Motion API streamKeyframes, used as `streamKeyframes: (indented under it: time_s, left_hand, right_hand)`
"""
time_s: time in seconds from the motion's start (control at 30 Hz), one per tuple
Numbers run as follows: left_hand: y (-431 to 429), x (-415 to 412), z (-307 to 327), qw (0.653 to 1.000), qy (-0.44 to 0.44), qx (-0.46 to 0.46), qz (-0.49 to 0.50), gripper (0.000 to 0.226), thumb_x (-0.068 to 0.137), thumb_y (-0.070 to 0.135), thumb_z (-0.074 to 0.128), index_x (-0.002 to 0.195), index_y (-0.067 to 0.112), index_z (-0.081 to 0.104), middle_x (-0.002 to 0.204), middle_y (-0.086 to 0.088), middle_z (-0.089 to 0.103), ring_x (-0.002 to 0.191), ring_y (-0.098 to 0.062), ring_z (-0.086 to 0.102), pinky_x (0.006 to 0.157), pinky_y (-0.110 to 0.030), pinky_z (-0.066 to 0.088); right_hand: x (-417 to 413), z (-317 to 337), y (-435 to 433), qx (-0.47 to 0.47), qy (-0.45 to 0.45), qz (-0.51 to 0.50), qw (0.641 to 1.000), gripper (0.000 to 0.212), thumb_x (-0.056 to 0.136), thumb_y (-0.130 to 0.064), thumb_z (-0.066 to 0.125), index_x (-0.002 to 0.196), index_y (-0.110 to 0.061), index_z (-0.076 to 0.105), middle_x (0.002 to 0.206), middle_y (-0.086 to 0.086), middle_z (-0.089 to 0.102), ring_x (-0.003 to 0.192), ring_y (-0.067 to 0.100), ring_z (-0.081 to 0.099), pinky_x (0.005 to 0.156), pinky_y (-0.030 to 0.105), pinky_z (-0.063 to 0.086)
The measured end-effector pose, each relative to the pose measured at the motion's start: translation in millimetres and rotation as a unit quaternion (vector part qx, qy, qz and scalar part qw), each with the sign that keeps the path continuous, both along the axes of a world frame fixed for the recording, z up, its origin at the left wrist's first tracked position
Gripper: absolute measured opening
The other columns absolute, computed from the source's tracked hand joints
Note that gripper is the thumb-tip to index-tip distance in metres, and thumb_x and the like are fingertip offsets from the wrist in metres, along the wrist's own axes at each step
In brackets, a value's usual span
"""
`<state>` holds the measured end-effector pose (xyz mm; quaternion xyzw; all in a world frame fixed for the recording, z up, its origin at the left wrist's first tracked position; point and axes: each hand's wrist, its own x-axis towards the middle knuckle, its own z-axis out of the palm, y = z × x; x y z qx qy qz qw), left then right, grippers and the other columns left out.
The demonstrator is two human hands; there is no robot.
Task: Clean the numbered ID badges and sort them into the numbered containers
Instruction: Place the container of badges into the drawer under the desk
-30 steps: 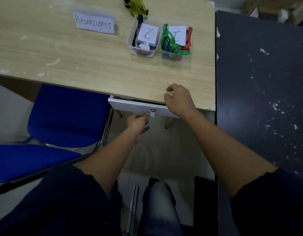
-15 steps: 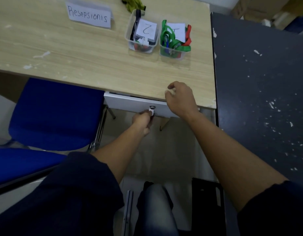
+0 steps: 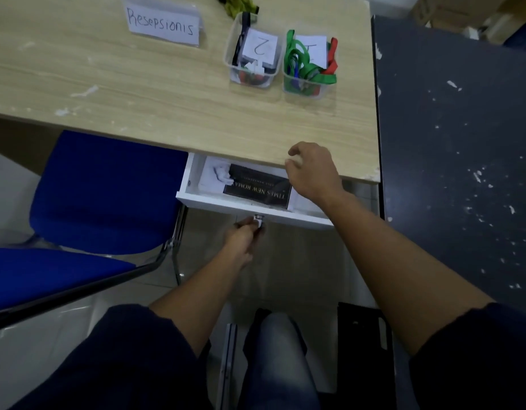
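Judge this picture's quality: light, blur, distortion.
Head view: dim, with a bluish cast; the sign and the book title in the drawer are legible; wide-angle stretch toward the frame's edges; the left hand pinching the key looks slightly soft.

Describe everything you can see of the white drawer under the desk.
The white drawer, seemingly painted board, is pulled partly out from under the wooden desk. The left hand pinches the metal knob on its front. Inside lie a dark lettered book and crumpled white paper. The right hand is above its right end.
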<state>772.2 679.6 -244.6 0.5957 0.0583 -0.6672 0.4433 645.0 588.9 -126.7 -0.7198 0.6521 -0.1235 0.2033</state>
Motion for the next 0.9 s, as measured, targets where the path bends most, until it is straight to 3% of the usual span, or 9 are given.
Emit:
streamKeyframes:
  time_s: [0.07,0.17,0.33,0.43,0.53,0.63,0.77,0.83,0.9]
  left_hand:
    - [11,2,-5,1.000,-0.013,0.006,-0.005,0.017,0.092,-0.011,0.057,0.084,0.003,0.062,0.064,-0.007,0.070,0.058,-0.014,0.068,0.065,-0.024,0.058]
    - [19,4,-11,1.000,-0.004,0.006,0.002,0.017,0.092,-0.013,0.055,0.104,-0.003,0.062,0.084,-0.013,0.063,0.073,-0.020,0.062,0.078,-0.028,0.055]
    - [20,4,-12,1.000,0.010,-0.014,0.005,0.025,0.092,-0.013,0.056,0.114,-0.004,0.060,0.083,-0.013,0.064,0.072,-0.018,0.064,0.080,-0.029,0.056]
    - [20,6,-12,1.000,0.003,-0.014,-0.016,0.019,0.091,-0.011,0.060,0.108,-0.003,0.062,0.084,-0.012,0.066,0.074,-0.018,0.065,0.080,-0.029,0.057]
    - [20,10,-7,0.998,-0.023,-0.009,-0.060,0.012,0.089,-0.010,0.061,0.088,0.001,0.065,0.073,-0.009,0.069,0.070,-0.018,0.065,0.071,-0.030,0.058]
    - [18,11,0,0.998,0.013,-0.047,-0.050,0.025,0.088,-0.009,0.044,0.072,0.005,0.059,0.062,-0.007,0.058,0.065,-0.017,0.055,0.086,-0.035,0.054]
    - [22,10,6,0.991,0.087,-0.079,0.059,0.035,0.094,0.025,0.035,0.086,0.001,0.058,0.073,-0.017,0.051,0.064,-0.023,0.046,0.085,-0.042,0.047]
    - [27,8,1,0.987,0.103,-0.072,0.096,0.072,0.096,0.063,0.029,0.094,-0.002,0.060,0.074,-0.018,0.056,0.065,-0.024,0.051,0.090,-0.043,0.049]
    - [28,5,-3,0.988,0.094,-0.076,0.097,0.100,0.082,0.086,0.020,0.101,-0.002,0.061,0.074,-0.017,0.058,0.066,-0.023,0.054,0.096,-0.043,0.050]
  right_hand:
    - [-1,-1,1,0.000,0.004,0.004,1.000,0.031,0.095,-0.023,0.052,0.120,-0.009,0.062,0.127,0.009,0.061,0.119,0.029,0.051,0.099,0.045,0.046]
    - [-3,-3,1,-0.004,0.006,0.003,1.000,0.029,0.094,-0.020,0.053,0.118,-0.007,0.063,0.125,0.009,0.062,0.118,0.029,0.052,0.098,0.043,0.046]
    - [-4,-8,1,-0.015,0.008,-0.006,1.000,0.026,0.092,-0.018,0.053,0.112,-0.005,0.065,0.122,0.008,0.061,0.115,0.029,0.051,0.095,0.043,0.047]
    - [-3,-11,3,-0.025,0.006,-0.013,1.000,0.025,0.093,-0.019,0.055,0.112,-0.007,0.065,0.127,0.008,0.058,0.117,0.028,0.047,0.091,0.042,0.048]
    - [-3,-13,0,-0.029,-0.004,-0.020,0.999,0.025,0.093,-0.020,0.054,0.111,-0.008,0.066,0.126,0.007,0.059,0.118,0.028,0.047,0.093,0.042,0.047]
    - [-3,-13,-4,-0.031,-0.039,-0.039,0.998,0.025,0.094,-0.019,0.053,0.112,-0.008,0.066,0.120,0.007,0.063,0.115,0.027,0.052,0.095,0.041,0.047]
    - [-3,-13,-11,-0.031,-0.099,-0.069,0.992,0.025,0.093,-0.017,0.056,0.114,-0.007,0.066,0.114,0.008,0.066,0.109,0.024,0.057,0.090,0.032,0.049]
    - [-3,-13,-16,-0.024,-0.122,-0.082,0.989,0.024,0.094,-0.016,0.057,0.113,-0.007,0.066,0.113,0.007,0.066,0.102,0.018,0.058,0.082,0.025,0.046]
    - [-3,-12,-22,-0.011,-0.148,-0.102,0.984,0.022,0.094,-0.018,0.058,0.112,-0.008,0.066,0.110,0.004,0.066,0.094,0.012,0.057,0.077,0.019,0.042]
